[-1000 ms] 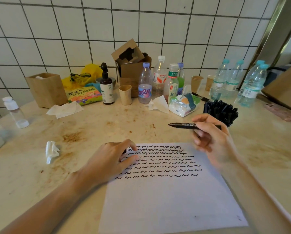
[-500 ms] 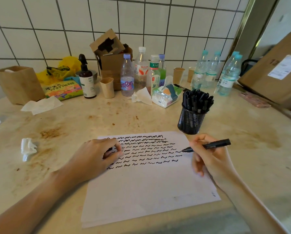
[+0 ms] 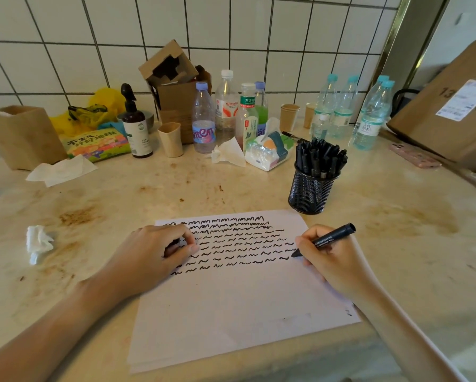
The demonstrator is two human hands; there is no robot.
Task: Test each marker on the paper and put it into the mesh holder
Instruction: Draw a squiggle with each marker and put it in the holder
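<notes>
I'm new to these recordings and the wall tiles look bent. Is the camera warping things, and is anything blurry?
Head view: wide-angle bowing curves the tile lines near the edges; the squiggles on the paper and the marker are sharp; soft daylight, no harsh glare.

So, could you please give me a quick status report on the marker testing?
Right hand grips marker, tip on paper at a squiggle row's end. Left hand curled, resting on paper. Mesh holder full of markers, nothing blocking.
</notes>
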